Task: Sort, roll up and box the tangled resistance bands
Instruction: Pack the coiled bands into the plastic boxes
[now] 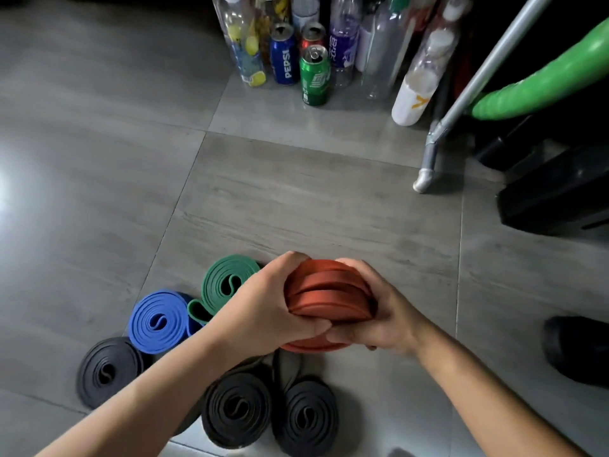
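A rolled red band (pixel 326 296) is held between both hands just above the grey tiled floor. My left hand (pixel 263 308) grips its left side and my right hand (pixel 379 311) grips its right side, fingers curled round the coil. On the floor to the left lie a rolled green band (pixel 224 282) and a rolled blue band (pixel 158 321). Three rolled black bands lie nearer me: one at the left (pixel 105 371), one in the middle (pixel 235 409) and one at the right (pixel 306 417). No box is in view.
Plastic bottles (pixel 244 37) and drink cans (pixel 314 77) stand in a cluster at the far edge of the floor. A metal leg (pixel 428 159), a green tube (pixel 543 84) and black equipment (pixel 560 192) crowd the right side. A dark shoe (pixel 576 347) sits at right.
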Tool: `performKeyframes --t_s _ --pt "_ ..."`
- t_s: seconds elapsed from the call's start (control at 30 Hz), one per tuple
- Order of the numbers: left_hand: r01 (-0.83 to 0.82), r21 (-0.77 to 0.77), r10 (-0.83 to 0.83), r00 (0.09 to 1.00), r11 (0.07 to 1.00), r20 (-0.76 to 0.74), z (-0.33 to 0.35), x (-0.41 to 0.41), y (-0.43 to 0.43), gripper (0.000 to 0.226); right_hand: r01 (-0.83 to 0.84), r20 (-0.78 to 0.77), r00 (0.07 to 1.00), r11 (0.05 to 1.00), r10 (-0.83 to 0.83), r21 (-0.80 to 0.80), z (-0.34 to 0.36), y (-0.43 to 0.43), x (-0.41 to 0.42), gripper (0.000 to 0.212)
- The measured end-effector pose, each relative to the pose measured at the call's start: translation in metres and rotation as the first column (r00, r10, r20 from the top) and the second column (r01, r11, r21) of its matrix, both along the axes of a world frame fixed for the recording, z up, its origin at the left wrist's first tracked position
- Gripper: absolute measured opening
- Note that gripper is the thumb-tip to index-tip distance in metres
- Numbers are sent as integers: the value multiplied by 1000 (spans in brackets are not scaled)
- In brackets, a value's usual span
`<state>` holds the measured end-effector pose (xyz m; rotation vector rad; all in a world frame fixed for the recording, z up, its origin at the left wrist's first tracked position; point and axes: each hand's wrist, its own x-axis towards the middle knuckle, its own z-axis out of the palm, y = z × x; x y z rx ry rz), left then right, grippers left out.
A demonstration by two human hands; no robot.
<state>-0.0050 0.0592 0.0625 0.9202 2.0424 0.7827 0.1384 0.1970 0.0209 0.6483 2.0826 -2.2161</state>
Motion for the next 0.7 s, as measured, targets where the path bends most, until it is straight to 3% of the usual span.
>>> performKeyframes --t_s 0.1,0.2,0.3,0.43,0.5,0.6,0.7 --pt "-78 -25 81 990 997 117 51 3 -3 64 171 35 985 974 -168 -147 56 -14 8 85" --pt "-206 -73 218 941 976 258 118 16 -14 78 276 93 960 951 -265 -137 124 -30 20 63" --pt "-313 -125 337 880 941 335 196 36 -26 77 319 188 939 933 -287 -166 209 -40 29 60" --pt "-441 -6 393 793 898 466 324 58 -51 81 384 264 909 896 -324 -224 339 -52 40 44" --pt "-436 90 362 830 895 424 388 67 -65 75 378 277 908 900 -315 -218 401 -57 43 39" --pt "-341 151 306 927 928 216 469 80 -88 61 318 242 930 935 -276 -156 486 -67 42 35" --pt "-373 149 342 918 916 200 534 89 -116 51 257 207 951 959 -230 -117 554 -87 38 31"
